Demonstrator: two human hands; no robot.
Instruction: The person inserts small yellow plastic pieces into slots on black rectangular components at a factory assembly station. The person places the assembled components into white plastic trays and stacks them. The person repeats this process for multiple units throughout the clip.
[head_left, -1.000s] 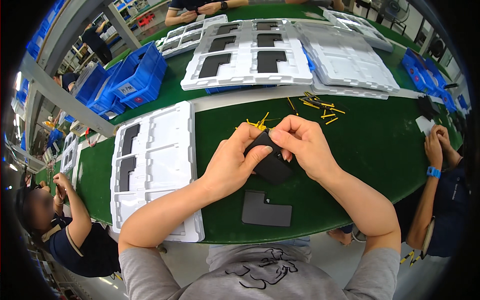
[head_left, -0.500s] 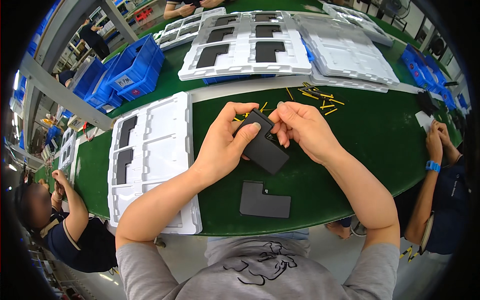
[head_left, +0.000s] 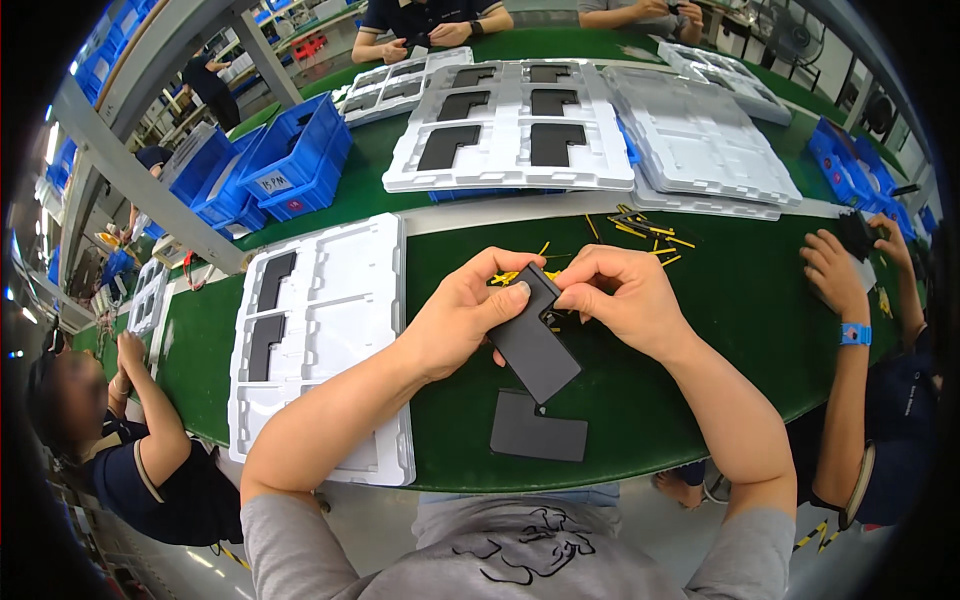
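My left hand (head_left: 468, 318) grips a black L-shaped block (head_left: 538, 350), thumb on its upper face, and holds it tilted above the green table. My right hand (head_left: 628, 300) is closed in a pinch at the upper right edge of this block, by its inner corner. Whatever lies between those fingertips is too small to make out. Flat on the table, close to me, rests a second black L-shaped block (head_left: 540, 428), partly covered by the held one. Yellow strips (head_left: 508, 277) show behind my left fingers.
On the left a white tray (head_left: 345, 345) holds black L-shaped pieces. Another loaded white tray (head_left: 508, 180) stands ahead, beside stacked pale trays (head_left: 700, 140). Yellow and black strips (head_left: 650, 228) lie scattered beyond my hands. Blue bins (head_left: 290, 165) stand far left. A co-worker's hand (head_left: 835, 270) is at right.
The whole view has shifted, so the table sits lower in it. My right fingertips have come in against the block's edge. The co-worker's hands at right have moved apart.
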